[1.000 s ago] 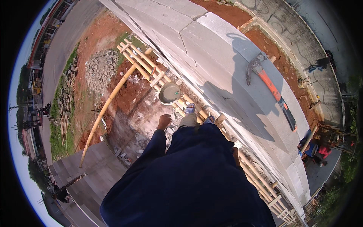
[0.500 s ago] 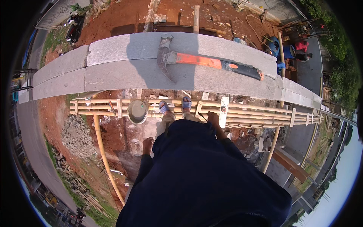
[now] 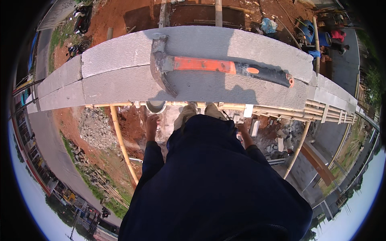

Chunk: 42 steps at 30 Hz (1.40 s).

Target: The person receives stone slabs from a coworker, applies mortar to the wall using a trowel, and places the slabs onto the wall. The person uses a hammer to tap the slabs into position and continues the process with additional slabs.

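A claw hammer [image 3: 205,65] with a worn grey head and an orange and black handle lies on top of the grey block wall [image 3: 120,86]. Neither hand touches it. My left hand [image 3: 152,123] hangs low on the near side of the wall, beside a pale bucket [image 3: 156,107] partly hidden by the wall's edge. Its fingers look loosely apart, with nothing seen in them. My right hand [image 3: 243,130] is close to my body, its fingers curled. A thin dark piece shows near it; its kind is too small to tell.
Bamboo scaffold rails [image 3: 277,112] run along the wall's near side, with a slanting bamboo pole [image 3: 122,144] at left. Rubble [image 3: 96,130] lies below. Beyond the wall are red soil, blue barrels [image 3: 324,39] and a person in red [image 3: 338,36].
My view has shifted and sits nearer the wall, so the hammer looks larger. The bucket and my feet are now mostly behind the wall. My left hand has moved forward, toward the bucket.
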{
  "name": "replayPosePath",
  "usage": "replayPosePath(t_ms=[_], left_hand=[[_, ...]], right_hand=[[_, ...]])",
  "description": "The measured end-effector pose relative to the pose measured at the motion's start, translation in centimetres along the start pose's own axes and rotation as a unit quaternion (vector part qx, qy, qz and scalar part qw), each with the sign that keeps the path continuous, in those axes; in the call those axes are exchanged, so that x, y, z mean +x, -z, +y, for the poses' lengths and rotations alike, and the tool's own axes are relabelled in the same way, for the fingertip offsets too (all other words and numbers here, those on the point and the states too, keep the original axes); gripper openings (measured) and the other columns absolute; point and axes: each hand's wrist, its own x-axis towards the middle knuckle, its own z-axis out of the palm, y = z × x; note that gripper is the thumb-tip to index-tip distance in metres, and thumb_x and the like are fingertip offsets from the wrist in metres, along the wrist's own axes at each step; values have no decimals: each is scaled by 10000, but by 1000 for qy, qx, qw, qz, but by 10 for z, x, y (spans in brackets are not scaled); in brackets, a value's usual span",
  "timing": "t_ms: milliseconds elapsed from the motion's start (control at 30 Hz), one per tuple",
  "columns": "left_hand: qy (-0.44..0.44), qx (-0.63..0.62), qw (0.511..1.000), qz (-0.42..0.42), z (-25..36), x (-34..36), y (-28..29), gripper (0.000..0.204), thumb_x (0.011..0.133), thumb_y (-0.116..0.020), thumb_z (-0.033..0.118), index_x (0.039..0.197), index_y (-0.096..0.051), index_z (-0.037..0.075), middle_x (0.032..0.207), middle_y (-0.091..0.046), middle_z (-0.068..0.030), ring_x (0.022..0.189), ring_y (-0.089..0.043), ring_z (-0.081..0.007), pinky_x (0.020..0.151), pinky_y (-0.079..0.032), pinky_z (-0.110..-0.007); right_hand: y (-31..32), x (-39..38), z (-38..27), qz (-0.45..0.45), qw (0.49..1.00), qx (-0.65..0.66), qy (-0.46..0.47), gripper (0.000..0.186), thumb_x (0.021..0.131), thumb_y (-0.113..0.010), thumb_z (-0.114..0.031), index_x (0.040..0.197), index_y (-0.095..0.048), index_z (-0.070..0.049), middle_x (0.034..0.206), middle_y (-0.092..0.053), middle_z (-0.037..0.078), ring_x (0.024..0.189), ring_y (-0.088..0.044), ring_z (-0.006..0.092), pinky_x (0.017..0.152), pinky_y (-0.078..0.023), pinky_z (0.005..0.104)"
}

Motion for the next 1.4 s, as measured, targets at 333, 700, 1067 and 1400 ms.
replayPosePath(t_ms=[333, 700, 1067, 1400], left_hand=[[45, 57, 996, -41, -24, -22, -33, 340, 1018, -604, 205, 1285, -693, 14, 1065, -765, -88, 840, -771, -208, 646, -577, -316], [-294, 336, 889, 106, -131, 0, -62, 66, 754, -756, 107, 816, -744, 89, 875, -745, -119, 920, -754, -355, 767, -618, -471], [-84, 230, 932, 269, -224, 192, -72, 250, 927, -604, 226, 938, -758, 28, 970, -731, -250, 975, -726, -434, 855, -574, -569], [60, -8, 890, 452, -324, 424, -9, 920, 931, -705, 395, 1516, -328, -206, 1503, -460, -437, 1408, -465, -559, 1207, -398, -509]], right_hand=[[86, 1, -156, 247, 955, 15, 164, 200, 855, -758, -150, 1026, -822, -69, 971, -809, 135, 848, -783, 249, 762, -620, 381], [134, 16, -151, 126, 917, -170, 338, 325, 903, -619, -39, 1194, -760, -69, 1167, -754, 143, 952, -733, 299, 864, -566, 413], [123, 12, -288, -38, 909, -412, -47, 831, 1016, -549, -623, 1513, -530, 43, 1485, -570, 344, 1416, -541, 454, 1184, -414, 482], [75, 62, -312, 127, 833, -538, -12, 639, 993, -670, -518, 1279, -679, 52, 1206, -715, 289, 1168, -646, 454, 1033, -492, 527]])
